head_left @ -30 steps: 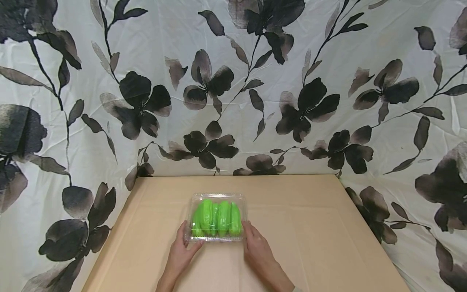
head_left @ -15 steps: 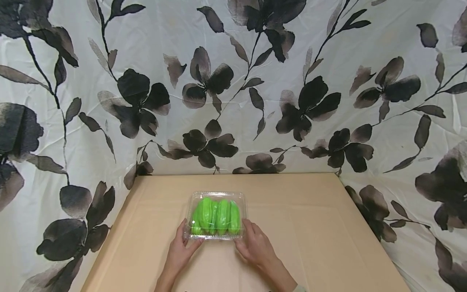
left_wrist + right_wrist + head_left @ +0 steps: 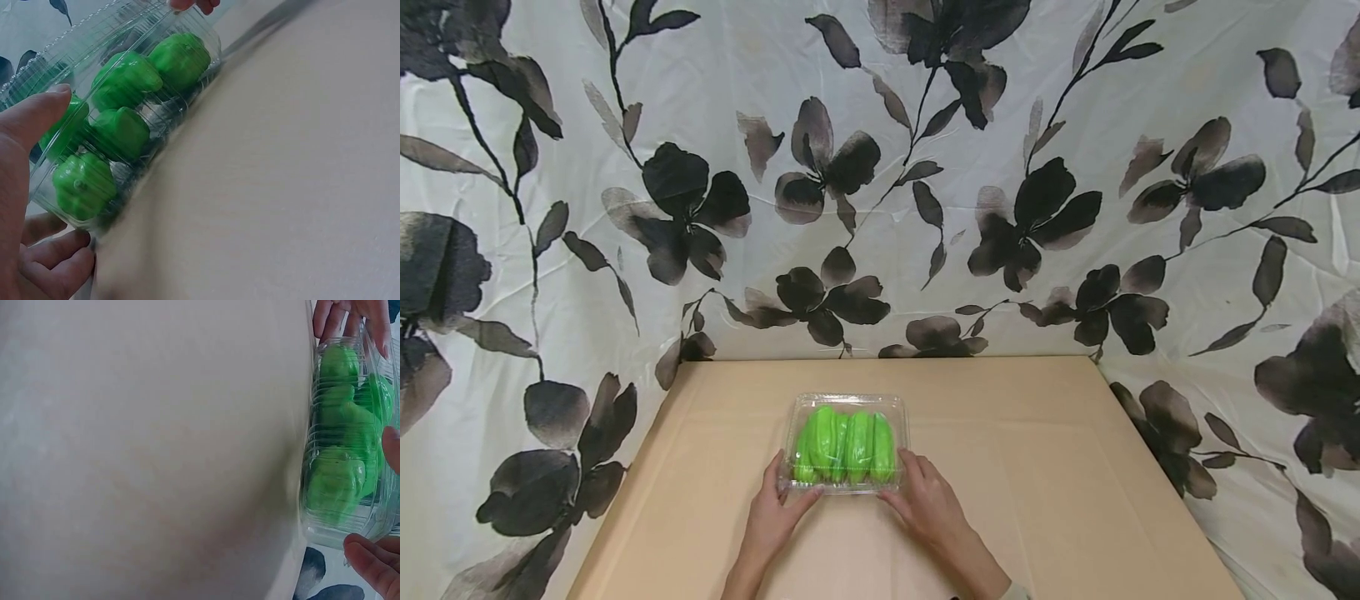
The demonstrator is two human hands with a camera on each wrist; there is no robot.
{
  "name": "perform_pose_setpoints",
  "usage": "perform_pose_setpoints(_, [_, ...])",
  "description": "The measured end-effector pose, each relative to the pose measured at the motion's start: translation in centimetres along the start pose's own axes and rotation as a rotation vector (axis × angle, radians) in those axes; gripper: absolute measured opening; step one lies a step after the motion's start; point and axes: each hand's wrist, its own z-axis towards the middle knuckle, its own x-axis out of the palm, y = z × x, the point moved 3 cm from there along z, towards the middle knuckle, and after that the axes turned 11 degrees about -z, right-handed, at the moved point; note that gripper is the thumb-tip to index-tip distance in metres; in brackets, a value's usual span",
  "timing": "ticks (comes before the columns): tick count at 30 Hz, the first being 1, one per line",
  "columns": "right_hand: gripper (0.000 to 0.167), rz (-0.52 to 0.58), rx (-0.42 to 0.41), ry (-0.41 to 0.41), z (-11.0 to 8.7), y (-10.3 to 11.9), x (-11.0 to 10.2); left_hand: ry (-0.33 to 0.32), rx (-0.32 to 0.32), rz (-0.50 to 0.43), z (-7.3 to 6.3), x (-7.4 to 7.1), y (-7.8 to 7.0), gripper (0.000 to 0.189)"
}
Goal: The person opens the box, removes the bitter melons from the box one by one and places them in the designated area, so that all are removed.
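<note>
A clear plastic clamshell box (image 3: 850, 402) sits near the middle of the tan tabletop, its lid down. Through the plastic show several long, ridged green vegetables (image 3: 859, 446), lying side by side; their rounded ends (image 3: 84, 185) face the left wrist view. My left hand (image 3: 771, 512) grips the box's near left corner, thumb along the front edge and fingers at the side. At the near right corner, my right hand (image 3: 928, 500) holds it likewise, thumb tip at the front. In the right wrist view the box (image 3: 340, 534) appears between both hands.
The tan tabletop (image 3: 1015, 467) extends around the box on all sides, with its far edge a short way behind. White fabric (image 3: 940, 275) printed with dark flowers hangs behind the table and down both sides.
My right thumb has come round to the front edge of the box, where it was out of sight before. The left hand and box have hardly moved.
</note>
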Motion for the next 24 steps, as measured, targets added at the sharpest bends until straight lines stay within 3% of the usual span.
perform_pose_setpoints(15, [0.072,0.06,-0.014,0.046,0.02,-0.47,-0.27,-0.016,-0.017,-0.022,-0.29,0.12,-0.28,0.11])
perform_pose_setpoints(20, [0.07,0.019,-0.046,0.072,0.01,-0.46,-0.39,-0.017,-0.021,-0.014,-0.36,0.23,-0.33,0.11])
perform_pose_setpoints(24, [0.069,-0.061,-0.108,0.046,-0.08,-0.35,-0.3,-0.026,-0.019,0.0,-0.39,0.28,-0.33,0.11])
